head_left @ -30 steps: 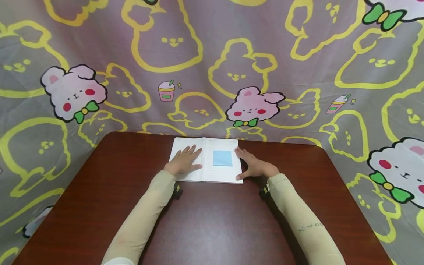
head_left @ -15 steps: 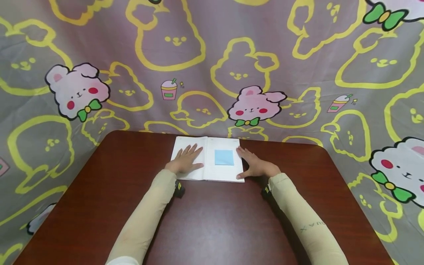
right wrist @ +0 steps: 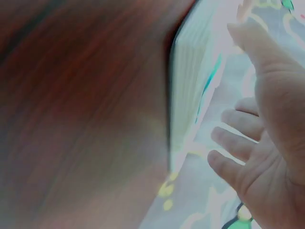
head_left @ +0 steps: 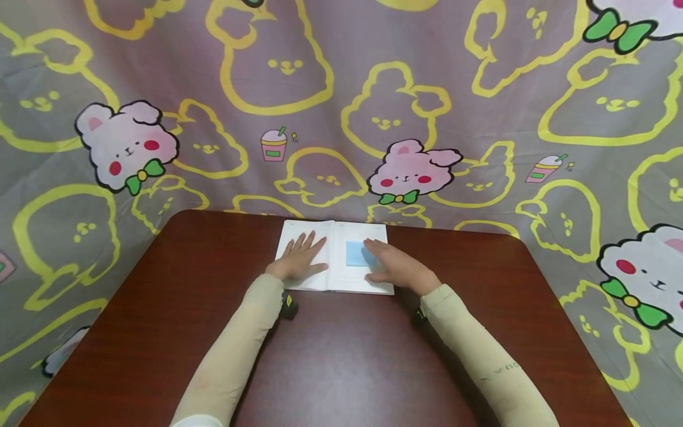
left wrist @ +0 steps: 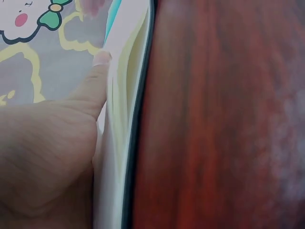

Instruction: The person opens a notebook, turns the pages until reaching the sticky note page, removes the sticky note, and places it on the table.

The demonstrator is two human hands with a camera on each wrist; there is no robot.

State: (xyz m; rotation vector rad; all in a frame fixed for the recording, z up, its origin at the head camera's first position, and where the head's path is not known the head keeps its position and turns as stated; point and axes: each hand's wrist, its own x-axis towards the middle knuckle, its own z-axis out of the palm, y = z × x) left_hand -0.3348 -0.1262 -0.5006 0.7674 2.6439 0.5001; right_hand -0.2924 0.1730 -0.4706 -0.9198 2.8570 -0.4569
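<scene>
An open notebook with white pages and a dark cover edge lies on the table. A light blue sticky note is on its right page. My left hand rests on the left page with fingers spread; the left wrist view shows its thumb on the paper near the page edges. My right hand is over the right page and hides the right part of the sticky note. In the right wrist view, this hand appears raised off the page, its fingers loosely bent and holding nothing.
The dark red-brown wooden table spreads around the notebook, which lies near the far edge. Right behind that edge hangs a grey curtain with yellow outlines and cartoon rabbits. It also runs along both sides.
My right hand has moved left from the notebook's right edge to over the sticky note. My left hand has stayed on the left page. The head view has shifted slightly.
</scene>
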